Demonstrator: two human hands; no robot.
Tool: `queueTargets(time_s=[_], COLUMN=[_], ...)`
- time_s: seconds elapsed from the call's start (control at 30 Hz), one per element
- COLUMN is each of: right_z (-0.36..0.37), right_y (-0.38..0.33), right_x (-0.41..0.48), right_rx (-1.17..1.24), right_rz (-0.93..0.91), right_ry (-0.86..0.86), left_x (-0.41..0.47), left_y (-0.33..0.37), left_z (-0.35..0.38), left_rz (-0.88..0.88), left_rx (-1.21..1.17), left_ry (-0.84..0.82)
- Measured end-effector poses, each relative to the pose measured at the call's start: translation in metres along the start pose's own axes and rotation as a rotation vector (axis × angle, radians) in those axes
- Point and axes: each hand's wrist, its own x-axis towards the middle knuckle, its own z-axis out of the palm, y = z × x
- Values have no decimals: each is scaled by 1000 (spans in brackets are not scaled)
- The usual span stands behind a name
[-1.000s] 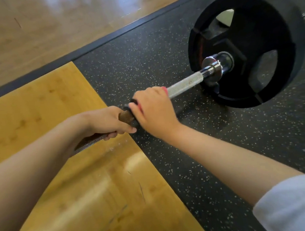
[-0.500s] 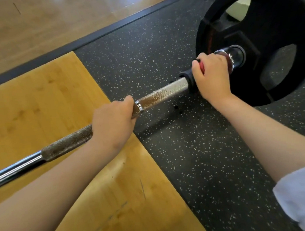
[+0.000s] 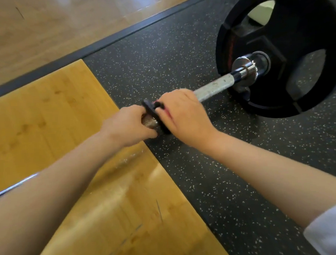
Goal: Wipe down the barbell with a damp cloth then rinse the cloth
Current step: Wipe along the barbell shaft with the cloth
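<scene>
Left hand (image 3: 127, 127) grips one barbell (image 3: 213, 88) bare; right hand (image 3: 184, 115) beside it clamps one dark cloth (image 3: 151, 108) round it; one plate (image 3: 303, 34).

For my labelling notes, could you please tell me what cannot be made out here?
Head view:
- Cloth: mostly hidden under the right hand; dampness cannot be judged.
- Bar: covered by the left hand and forearm, cut off at the left edge.
- Plate: cut off by the top and right edges.
</scene>
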Motion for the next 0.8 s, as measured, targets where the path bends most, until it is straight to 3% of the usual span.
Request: queueTargets(time_s=[0.07, 0.1, 0.23, 0.33, 0.43, 0.57, 0.63, 0.7, 0.73, 0.8], right_z=[-11, -19, -39, -33, -15, 11, 13, 10, 8, 1], right_y=[27, 41, 89, 80, 32, -25, -25, -15, -9, 1], right_x=[1, 1, -2, -2, -1, 3, 5, 5, 5, 3], right_rx=[-41, -60, -73, -40, 8, -29, -70, -55, -37, -20], right_rz=[139, 213, 461, 522, 387, 148, 68, -15, -39, -24], right_ry=[-6, -5, 76, 128, 89, 48, 67, 65, 47, 17], left_x=[-11, -16, -11, -8, 4, 18, 18, 13, 10, 0], left_y=[1, 2, -3, -1, -3, -3, -5, -1, 2, 6], left_z=[22, 30, 34, 30, 21, -10, -18, -19, -14, 1], left_rz=[74, 114, 114, 150, 127, 60, 40, 26, 11, 17], left_rx=[450, 525, 528, 501, 360, -222, -392, -376, -277, 157], left_ry=[352, 444, 504, 494, 287, -371, -558, -470, -320, 81])
